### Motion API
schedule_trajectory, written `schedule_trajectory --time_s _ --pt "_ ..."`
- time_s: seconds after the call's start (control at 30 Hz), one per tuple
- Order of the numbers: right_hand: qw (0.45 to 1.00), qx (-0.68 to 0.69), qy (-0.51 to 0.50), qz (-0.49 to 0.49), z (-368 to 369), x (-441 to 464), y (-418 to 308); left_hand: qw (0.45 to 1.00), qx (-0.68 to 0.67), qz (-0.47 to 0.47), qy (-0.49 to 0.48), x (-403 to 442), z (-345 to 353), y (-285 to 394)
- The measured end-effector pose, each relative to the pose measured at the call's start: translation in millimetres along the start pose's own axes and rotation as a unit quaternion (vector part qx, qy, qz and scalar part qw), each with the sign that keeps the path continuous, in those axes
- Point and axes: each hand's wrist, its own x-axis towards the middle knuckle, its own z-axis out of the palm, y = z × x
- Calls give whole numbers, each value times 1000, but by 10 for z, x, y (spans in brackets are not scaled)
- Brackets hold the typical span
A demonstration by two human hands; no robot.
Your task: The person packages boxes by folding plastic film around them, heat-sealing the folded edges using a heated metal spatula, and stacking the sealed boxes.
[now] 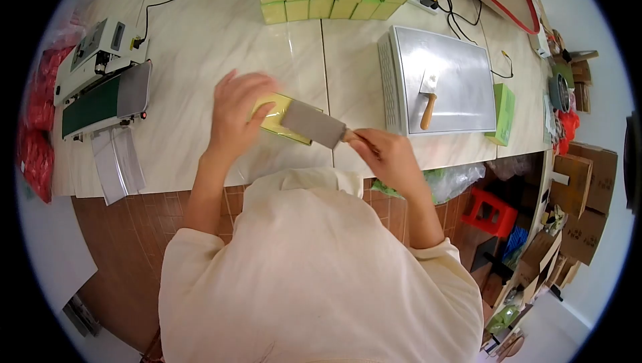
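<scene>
1. While the table is lying beneath, the left hand is looking blurred by the pack, its grip impossible to tell.
2. The right hand is gripping the scraper by its handle, over the pack.
3. Between both hands, the pack is risking scratches from a steep scraper angle.

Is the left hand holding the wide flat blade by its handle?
No: the right hand holds the wide flat blade by its handle, while the left hand is at the yellow packet.
</scene>
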Motion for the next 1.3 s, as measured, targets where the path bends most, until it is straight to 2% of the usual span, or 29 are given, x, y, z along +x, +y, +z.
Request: schedule_trajectory --time_s 0.03,0.07,0.1,0.13,0.2,0.23,0.27,0.3,0.33,0.37,0.43,0.5,0.57,0.63,0.67,0.73,0.8,0.87,0.9,0.93,1.0,1.03,1.1,1.17,1.2,1.3 --pt "996 63 -12 58 -130 -61 -6 1000 1 -2 2 -52 -35 -23" --pt "985 125 -26 117 -251 -124 26 989 -116 -87 41 -115 -63 -42" --pt "979 144 2 147 -343 -199 149 955 -231 -170 80 -178 -82 -81" --pt "970 162 32 178 -439 -274 277 954 -231 -171 82 -299 -49 -201" --pt "947 145 145 247 -642 -261 438 876 -428 -223 14 -576 137 -454" --pt "942 103 197 251 -697 -254 667 875 -431 -220 12 -634 201 -437" --pt "932 60 249 256 -696 -265 998 882 -398 -251 -36 -703 241 -394" --pt "913 30 280 295 -681 -286 1350 885 -364 -279 -85 -721 267 -365" --pt "891 -1 309 332 -648 -329 1711 885 -367 -273 -90 -672 285 -343" --pt "888 -4 314 335 -597 -399 2051 892 -336 -281 -116 -617 298 -307" --pt "845 -110 341 397 -474 -518 2633 898 -303 -288 -140 -544 347 -293" --pt "839 -105 351 402 -349 -569 2866 909 -285 -250 -171 -430 402 -367" --pt "833 -100 361 408 -264 -596 2960 903 -313 -250 -157 -314 455 -356" --pt "815 -133 318 466 -224 -487 2656 895 -342 -248 -145 -202 579 -304" --pt "815 -131 318 466 -189 -465 2544 886 -368 -262 -104 -179 701 -292" --pt "810 -374 360 275 -88 -423 2294 874 -388 -291 -23 -85 949 -182" --pt "910 -181 329 175 46 -292 1755 871 -379 -311 17 4 1149 104" --pt "968 46 211 125 406 -210 1171 879 -288 -369 86 95 1314 411" --pt "975 52 193 94 621 -177 902 880 -287 -369 88 92 1388 545" --pt "981 58 175 62 814 -142 685 910 -258 -316 81 38 1463 689" --pt "966 94 235 49 1151 -119 504 962 -174 -192 89 -119 1513 938" --pt "967 97 232 46 1168 -137 438 954 -223 -189 70 -206 1498 1003" --pt "888 280 327 162 1173 -143 319 944 -269 -186 51 -360 1403 1081" --pt "879 279 329 203 1102 -197 477 901 -385 -186 -68 -480 1261 1142" --pt "870 274 332 241 1036 -205 541 900 -388 -187 -69 -492 1267 1129" --pt "874 297 336 188 980 -181 608 870 -392 -292 53 -398 1262 987"
